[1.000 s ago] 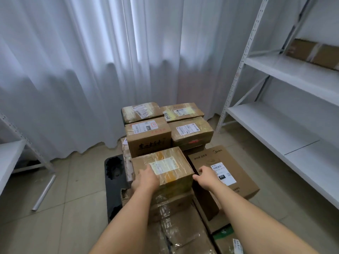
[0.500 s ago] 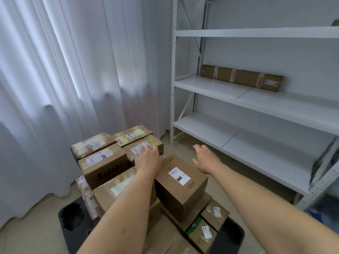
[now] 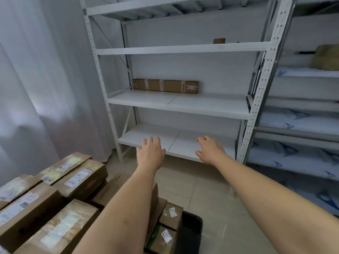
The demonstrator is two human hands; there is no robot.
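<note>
A: Shelving progress?
B: Barely starting: brown cardboard parcels (image 3: 80,177) sitting stacked lower left; left hand (image 3: 151,153), right hand (image 3: 211,151) reaching empty, fingers spread, toward white metal rack's bottom shelf (image 3: 181,143); one long brown carton (image 3: 165,86) sitting shelved mid-frame

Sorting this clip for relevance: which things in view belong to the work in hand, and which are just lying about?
In the job: left hand and right hand, both empty and open, held out toward the bottom shelf; taped parcels stacked beside the arms.
Lying about: long carton on the middle shelf; small box higher up; curtain.
</note>
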